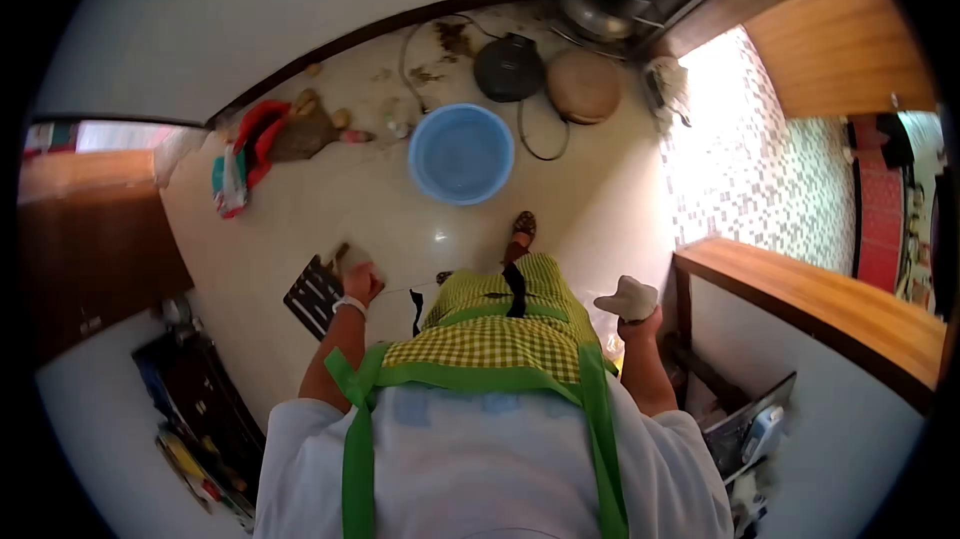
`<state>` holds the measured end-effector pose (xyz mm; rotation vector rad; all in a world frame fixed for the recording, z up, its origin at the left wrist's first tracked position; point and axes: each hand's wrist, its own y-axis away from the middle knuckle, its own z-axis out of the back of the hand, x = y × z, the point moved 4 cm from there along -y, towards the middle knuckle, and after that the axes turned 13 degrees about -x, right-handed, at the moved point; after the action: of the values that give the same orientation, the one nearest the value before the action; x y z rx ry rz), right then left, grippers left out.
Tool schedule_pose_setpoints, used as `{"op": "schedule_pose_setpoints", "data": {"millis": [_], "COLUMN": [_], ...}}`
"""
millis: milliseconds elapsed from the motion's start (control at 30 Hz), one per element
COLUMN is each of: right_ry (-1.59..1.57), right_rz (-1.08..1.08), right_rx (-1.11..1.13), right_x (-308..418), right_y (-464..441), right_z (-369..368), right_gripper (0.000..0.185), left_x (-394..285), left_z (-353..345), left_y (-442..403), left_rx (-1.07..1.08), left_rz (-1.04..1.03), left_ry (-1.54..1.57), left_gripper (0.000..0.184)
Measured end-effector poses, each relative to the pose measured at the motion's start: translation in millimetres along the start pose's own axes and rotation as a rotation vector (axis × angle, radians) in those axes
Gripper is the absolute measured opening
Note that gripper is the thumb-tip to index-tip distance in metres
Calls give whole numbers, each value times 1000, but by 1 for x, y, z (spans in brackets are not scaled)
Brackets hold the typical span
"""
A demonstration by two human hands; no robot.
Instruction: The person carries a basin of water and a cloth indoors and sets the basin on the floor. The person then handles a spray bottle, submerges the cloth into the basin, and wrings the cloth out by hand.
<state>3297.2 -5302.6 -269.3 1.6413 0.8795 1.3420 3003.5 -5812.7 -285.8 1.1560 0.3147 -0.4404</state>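
Observation:
My right hand (pixel 641 325) is raised at my right side, closed around a bunched, grey-beige cloth (pixel 628 297). My left hand (pixel 362 282) is curled into a fist low on my left. A small greyish shape shows against its far side, too blurred to name, and whether the fist grips it is unclear. Close to that hand is a dark flat panel (pixel 314 296) with several pale, slim marks like utensils. On the floor ahead of me stands a round blue basin (pixel 461 155), apart from both hands, with what looks like water inside.
Beyond the basin lie a black round appliance (pixel 508 69) with a cable and a brown round lid-like thing (pixel 584 86). Left of them is a red and brown bag (pixel 300 134) with loose items. A wood-topped half wall (pixel 810 314) rises at my right; a pot rack (pixel 600 9) stands far back.

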Motion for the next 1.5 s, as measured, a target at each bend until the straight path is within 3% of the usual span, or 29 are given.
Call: {"op": "schedule_pose_setpoints", "data": {"millis": [100, 200, 367, 467, 533, 667, 700, 767, 800, 867, 900, 967, 1067, 1133, 1200, 1267, 1333, 1400, 1500], "right_ry": [-90, -183, -385, -505, -570, -731, -730, -799, -785, -830, -895, -1016, -1157, -1215, -1241, -1219, -1125, -1038, -936], "right_rz": [-21, -1, 69, 82, 125, 94, 77, -44, -81, -172, -204, -258, -297, -305, -295, -248, -122, -131, -113], "right_rx": [-69, -58, -142, -150, -25, -153, -272, -561, -657, -967, -1029, -1107, -1109, -1055, -976, -829, -627, -594, -408], "right_x": [37, 67, 96, 94, 90, 55, 43, 20, 10, -11, -17, -18, 11, 48, 93, 143, 177, 223, 276], "right_y": [-16, -22, -20, -16, -12, -23, -27, -12, -10, 1, 0, -4, -24, -42, -63, -91, -132, -140, -160], "right_z": [20, 4, -29, -33, -28, 36, 62, 96, 114, 146, 159, 171, 174, 170, 162, 146, 140, 116, 81], "right_gripper": [51, 50, 50, 50, 49, 46, 45, 48, 50, 54, 54, 52, 51, 49, 48, 47, 44, 43, 45], "left_x": [-52, -98, -136, -160, -165, -175, -181, -185, -183, -175, -173, -189, -198, -203, -202, -201, -194, -187, -174], "left_z": [-59, -136, -230, -260, -274, -277, -276, -279, -285, -306, -325, -370, -466, -540, -613, -673, -726, -760, -802], "left_y": [0, 34, 52, 48, 0, -39, -39, -63, -64, -72, -79, -38, 5, 47, 111, 183, 231, 289, 315], "left_rx": [-127, -10, 128, 193, 344, 358, 335, 552, 492, 361, 295, 342, 472, 616, 572, 641, 841, 879, 961], "left_rz": [13, -46, -500, -580, -531, -411, -404, -549, -661, -642, -510, -587, -666, -524, -377, -471, -557, -583, -660], "left_ry": [120, 230, -85, -246, -244, -307, -316, -381, -477, -595, -617, -597, -601, -534, -451, -526, -575, -611, -704], "left_gripper": [16, 19, 18, 19, 22, 20, 19, 18, 20, 23, 24, 26, 29, 28, 28, 29, 27, 25, 21]}}
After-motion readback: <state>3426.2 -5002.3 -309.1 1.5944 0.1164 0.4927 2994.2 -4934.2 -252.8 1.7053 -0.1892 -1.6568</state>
